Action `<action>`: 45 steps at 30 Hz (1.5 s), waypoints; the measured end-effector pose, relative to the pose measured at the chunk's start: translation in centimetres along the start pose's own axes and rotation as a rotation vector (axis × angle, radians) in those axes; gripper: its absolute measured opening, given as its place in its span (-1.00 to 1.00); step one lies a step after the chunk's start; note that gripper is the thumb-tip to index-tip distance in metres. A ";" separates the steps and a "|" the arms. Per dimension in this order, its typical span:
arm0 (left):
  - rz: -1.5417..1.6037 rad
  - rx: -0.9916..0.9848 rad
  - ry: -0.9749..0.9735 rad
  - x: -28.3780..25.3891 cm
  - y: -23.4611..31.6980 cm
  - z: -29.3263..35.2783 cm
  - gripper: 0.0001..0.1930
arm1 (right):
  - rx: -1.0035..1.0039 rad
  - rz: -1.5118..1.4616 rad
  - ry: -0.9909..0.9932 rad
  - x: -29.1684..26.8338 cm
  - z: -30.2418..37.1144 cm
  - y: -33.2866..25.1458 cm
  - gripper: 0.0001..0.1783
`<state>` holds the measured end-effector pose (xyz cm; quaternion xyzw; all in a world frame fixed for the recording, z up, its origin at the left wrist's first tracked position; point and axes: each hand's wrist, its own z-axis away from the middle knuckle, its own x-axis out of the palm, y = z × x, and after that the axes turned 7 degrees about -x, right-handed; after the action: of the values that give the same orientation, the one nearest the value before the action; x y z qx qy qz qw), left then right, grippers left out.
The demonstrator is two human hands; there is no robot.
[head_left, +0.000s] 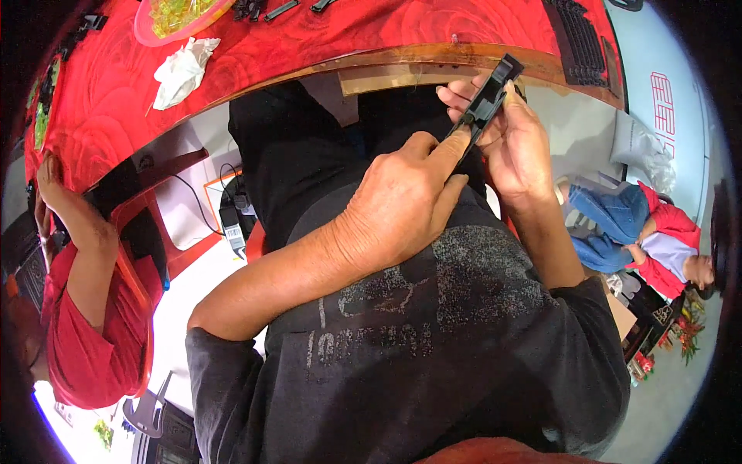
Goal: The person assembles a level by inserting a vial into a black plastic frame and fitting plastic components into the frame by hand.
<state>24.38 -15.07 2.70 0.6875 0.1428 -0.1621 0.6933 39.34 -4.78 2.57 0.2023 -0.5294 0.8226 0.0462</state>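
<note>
Just below the edge of a red rose-patterned table, in the head view, both hands meet over the person's lap on one small black plastic part. This long, narrow strip with a blocky upper end stands tilted, its top leaning away toward the table's wooden rim. The right hand is clamped on it: the thumb lies along the strip's near side and the fingers curl behind it, their tips showing just left of the strip. The left hand comes in from the lower left, most fingers folded together, with the index finger stretched out and pressing its tip against the lower end of the strip, touching it. Whether that hand grips anything else cannot be told. Beneath both hands lies the person's dark grey shirt with faded print.

Well beyond the hands, on the tabletop, sit a crumpled white tissue, a pink bowl of yellow-green pieces, and a row of black parts to the right. Far left of the left hand, another person in a red shirt rests a hand on the table's edge. Far right of the right hand, a third person in a red jacket and jeans is on the pale floor.
</note>
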 end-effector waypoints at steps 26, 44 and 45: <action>-0.070 0.042 0.039 0.1 -0.7 -0.1 -0.65 | 0.082 0.090 -0.020 -0.7 0.1 -0.5 -0.54; -0.092 0.002 -0.020 0.1 -1.1 0.4 -0.74 | 0.136 0.107 0.020 -1.2 0.7 0.1 -0.53; -0.091 0.002 -0.028 0.1 -1.1 0.4 -0.74 | 0.123 0.109 -0.013 -1.2 0.8 -0.1 -0.53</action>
<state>23.99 -15.45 1.70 0.6788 0.1637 -0.2031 0.6865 40.72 -5.26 2.41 0.1809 -0.4884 0.8536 -0.0148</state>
